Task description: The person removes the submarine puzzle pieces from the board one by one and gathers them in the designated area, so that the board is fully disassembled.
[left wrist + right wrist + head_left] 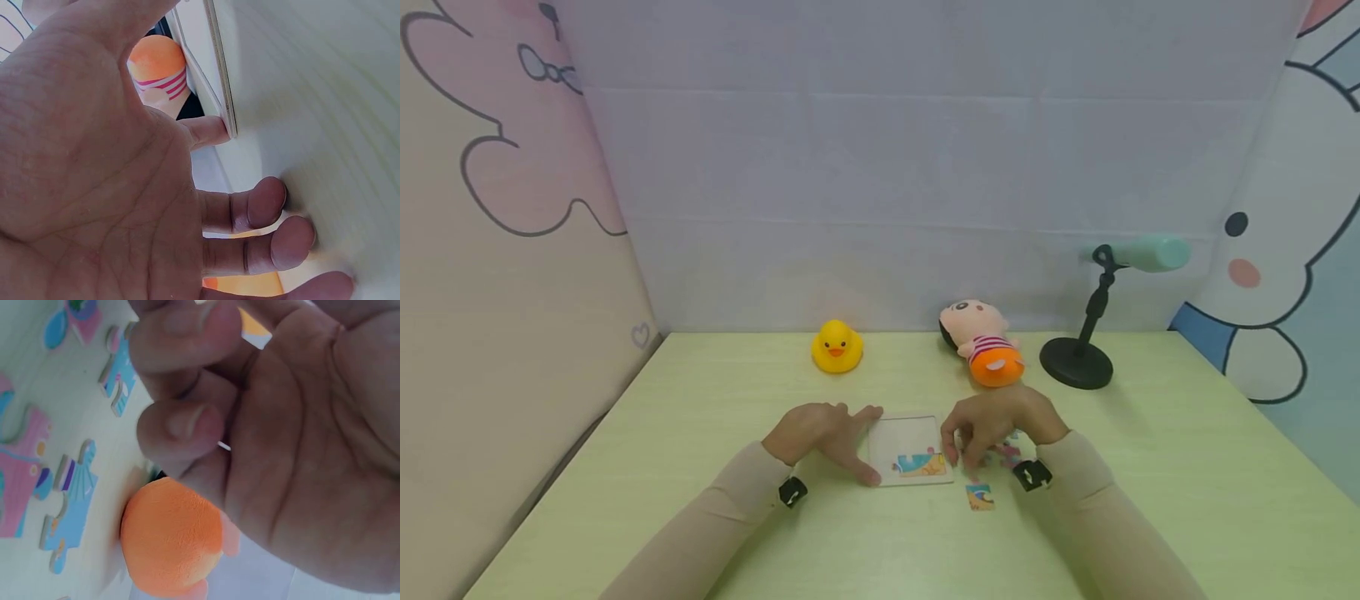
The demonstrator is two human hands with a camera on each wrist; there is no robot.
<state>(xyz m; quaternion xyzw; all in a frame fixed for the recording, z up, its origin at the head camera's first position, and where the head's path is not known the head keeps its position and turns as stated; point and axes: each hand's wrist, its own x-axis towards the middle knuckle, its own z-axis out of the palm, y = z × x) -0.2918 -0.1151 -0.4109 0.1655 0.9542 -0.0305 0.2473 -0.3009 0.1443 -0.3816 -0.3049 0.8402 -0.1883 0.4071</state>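
A white puzzle tray (904, 435) lies on the table, with joined blue and orange jigsaw pieces (919, 465) along its lower right. My left hand (831, 437) spreads its thumb and index finger against the tray's left side; its other fingers stretch out over the tabletop in the left wrist view. Just right of the tray, my right hand (985, 423) reaches down with bent fingers among loose jigsaw pieces (75, 506). Whether its fingertips hold a piece I cannot tell. Below that hand sits a loose blue and orange jigsaw piece (980, 498).
Behind the tray stands a yellow rubber duck (837, 347). A plush doll (988, 346) in orange shorts lies beyond my right hand. Farther right is a black stand (1077, 362) holding a mint-green cylinder (1153, 253). A pale curtain (910, 167) hangs along the table's back edge.
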